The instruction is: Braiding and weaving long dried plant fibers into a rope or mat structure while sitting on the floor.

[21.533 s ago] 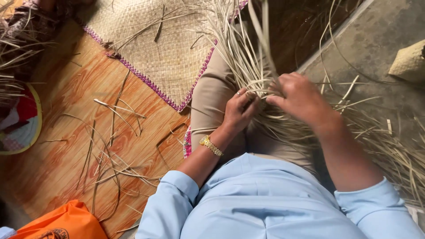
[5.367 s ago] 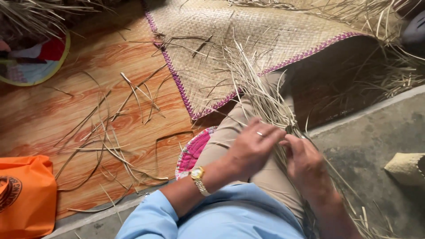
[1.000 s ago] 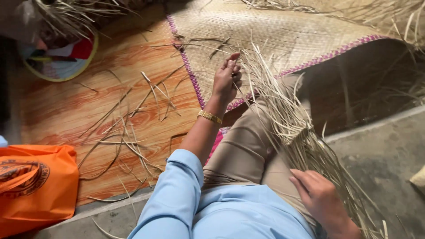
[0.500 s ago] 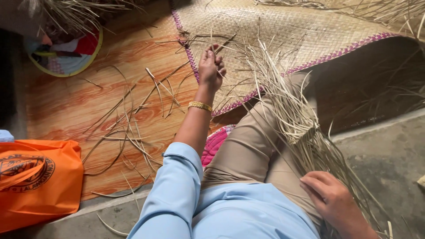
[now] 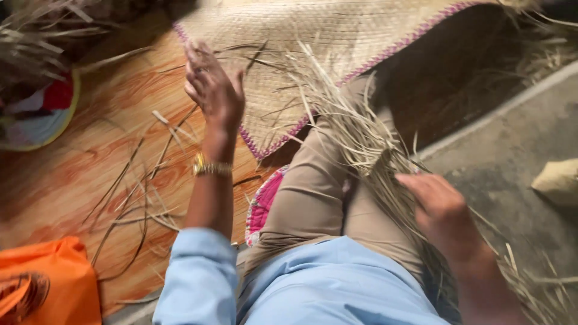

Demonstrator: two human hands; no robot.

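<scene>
Straw strips, dried and pale, are lying in a loose bundle across the person's tan-trousered lap, fanning up toward the woven mat with its pink stitched edge. The right hand is resting on the lower part of the bundle, fingers curled over the strips and pressing them against the thigh. The left hand is hovering well apart from the bundle, raised over the orange wood-patterned floor, fingers spread; blur is hiding whether a thin strip is pinched there. Loose strips are lying scattered on the floor, near an orange bag.
</scene>
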